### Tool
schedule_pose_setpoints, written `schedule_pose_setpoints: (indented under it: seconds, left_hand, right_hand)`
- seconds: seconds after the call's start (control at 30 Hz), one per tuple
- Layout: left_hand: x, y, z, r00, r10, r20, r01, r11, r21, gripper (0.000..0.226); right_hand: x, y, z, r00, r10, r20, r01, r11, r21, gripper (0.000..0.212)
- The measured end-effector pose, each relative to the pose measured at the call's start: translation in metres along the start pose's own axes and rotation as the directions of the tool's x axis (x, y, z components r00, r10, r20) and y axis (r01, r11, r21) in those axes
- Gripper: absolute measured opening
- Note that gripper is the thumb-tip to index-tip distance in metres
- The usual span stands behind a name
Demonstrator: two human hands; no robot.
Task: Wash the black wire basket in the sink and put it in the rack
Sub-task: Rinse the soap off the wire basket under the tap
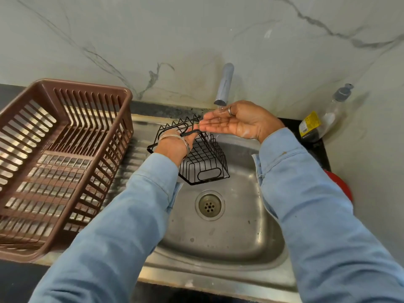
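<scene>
My left hand [175, 145] grips the rim of the black wire basket [205, 162] and holds it tilted over the steel sink [240, 243], at its back left. My right hand [238, 121] is flat, palm up, under the grey tap [225, 84]. Water runs from the tap onto its fingers, just right of the basket's upper rim. The brown plastic rack [54, 162] stands on the drainboard left of the sink and holds nothing.
The drain [209, 205] lies in the sink's middle, below the basket. A clear soap bottle with a yellow label [321, 119] leans at the back right corner. A red object [341, 184] shows behind my right sleeve. A marble wall stands behind.
</scene>
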State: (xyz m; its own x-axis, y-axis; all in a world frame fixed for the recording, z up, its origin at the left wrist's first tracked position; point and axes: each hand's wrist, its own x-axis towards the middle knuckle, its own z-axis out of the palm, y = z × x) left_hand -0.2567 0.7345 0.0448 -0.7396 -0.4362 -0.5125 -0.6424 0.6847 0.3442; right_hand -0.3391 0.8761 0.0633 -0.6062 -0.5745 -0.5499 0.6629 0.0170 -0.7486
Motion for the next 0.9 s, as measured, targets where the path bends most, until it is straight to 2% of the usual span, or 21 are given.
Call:
schedule_pose_setpoints:
  seconds: [0.1,0.17,0.23,0.3,0.4,0.53,0.67,0.77,0.83,0.9]
  left_hand:
    - [-0.001,-0.003,0.002,0.999,-0.031,-0.010,0.030,0.994,-0.104,0.069]
    - [-0.003,-0.005,0.004,0.999,-0.039,-0.015,0.038,0.998,-0.045,0.069]
    - [-0.003,-0.004,0.004,1.000,-0.004,-0.028,0.004,1.000,-0.003,0.063]
    - [0.002,-0.004,0.005,1.000,-0.002,0.004,0.002,0.998,-0.055,0.069]
    - [0.006,-0.006,0.005,0.999,-0.032,-0.041,0.027,0.992,-0.126,0.080]
    - [0.003,-0.011,0.007,0.996,0.004,-0.092,-0.009,0.998,-0.059,0.062]
    - [0.001,-0.010,0.003,1.000,-0.030,-0.001,0.030,1.000,0.000,0.081]
    - [0.005,-0.014,0.003,0.995,-0.094,-0.044,0.087,0.988,-0.128,0.090]
    - [0.004,-0.016,0.002,0.990,-0.130,-0.063,0.116,0.975,-0.191,0.089]
    - [0.002,-0.017,0.000,0.988,-0.143,-0.058,0.128,0.969,-0.212,0.092]
  right_hand:
    - [-0.001,-0.001,-0.001,0.998,-0.008,-0.066,0.000,0.993,-0.117,0.025]
    - [-0.002,-0.001,0.003,0.999,-0.008,-0.041,0.001,0.988,-0.157,0.024]
    - [0.000,0.000,0.006,1.000,-0.011,0.017,0.013,0.995,-0.099,0.026]
    - [0.001,-0.001,0.002,1.000,-0.013,-0.004,0.013,0.995,-0.099,0.025]
    - [-0.001,0.001,-0.005,0.996,-0.016,-0.084,-0.003,0.976,-0.218,0.021]
    - [-0.004,0.005,-0.011,1.000,-0.024,-0.010,0.023,0.995,-0.101,0.025]
    - [-0.003,0.013,-0.016,0.996,-0.031,-0.081,0.013,0.977,-0.214,0.021]
    - [-0.001,0.019,-0.023,0.997,-0.029,-0.066,0.018,0.985,-0.174,0.021]
    - [0.002,0.025,-0.032,0.988,-0.054,-0.144,0.018,0.971,-0.238,0.018]
    - [0.007,0.039,-0.046,0.953,-0.108,-0.281,-0.016,0.913,-0.407,0.014]
